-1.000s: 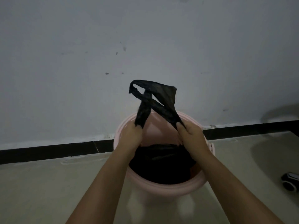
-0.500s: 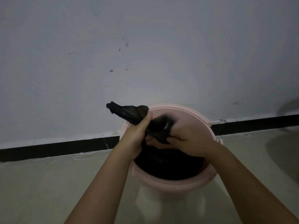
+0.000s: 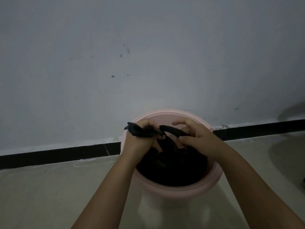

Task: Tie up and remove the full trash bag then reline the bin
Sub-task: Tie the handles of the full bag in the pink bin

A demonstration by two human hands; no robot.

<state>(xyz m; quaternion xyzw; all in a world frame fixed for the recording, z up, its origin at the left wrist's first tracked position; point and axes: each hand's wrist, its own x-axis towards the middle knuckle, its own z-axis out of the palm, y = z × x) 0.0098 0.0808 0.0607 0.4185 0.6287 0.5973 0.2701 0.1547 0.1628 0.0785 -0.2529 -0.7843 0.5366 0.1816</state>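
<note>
A round pink bin (image 3: 178,191) stands on the floor against the wall. A black trash bag (image 3: 171,167) fills its inside. Over the bin's mouth my left hand (image 3: 138,142) is closed around one twisted black bag handle, whose end sticks out to the left. My right hand (image 3: 196,138) pinches the other bag handle, a dark strip arching between thumb and fingers, with the index finger raised. The two handles meet and cross between my hands. The bag's contents are hidden.
A pale grey wall (image 3: 148,63) with a black skirting strip (image 3: 57,154) runs right behind the bin. Beige floor tiles (image 3: 49,195) spread to both sides. A dark shadow falls on the wall at far right.
The bag handles, held high and crossed a second ago, have been pulled down low over the bin. My hands have drawn closer together, working the handles between them.
</note>
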